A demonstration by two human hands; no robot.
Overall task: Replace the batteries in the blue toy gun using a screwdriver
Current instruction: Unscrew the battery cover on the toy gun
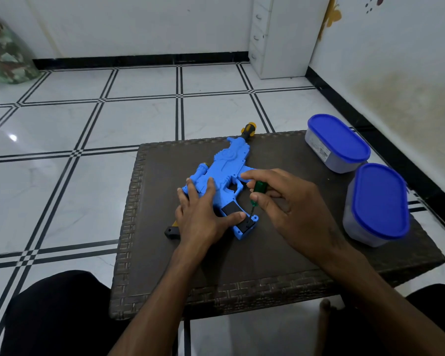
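Note:
A blue toy gun lies flat on a dark woven table, its black and yellow muzzle pointing away from me. My left hand presses flat on the gun's rear body, thumb lying across the black panel on the grip. My right hand pinches a green-handled screwdriver, held nearly upright. Its tip sits at a screw hole on the blue bottom corner of the grip. A black stock end pokes out from under my left hand.
Two oval plastic containers with blue lids stand on the table's right side, one at the back, one nearer. My knees in dark trousers flank the table. Tiled floor, a white cabinet and a patterned bag lie beyond.

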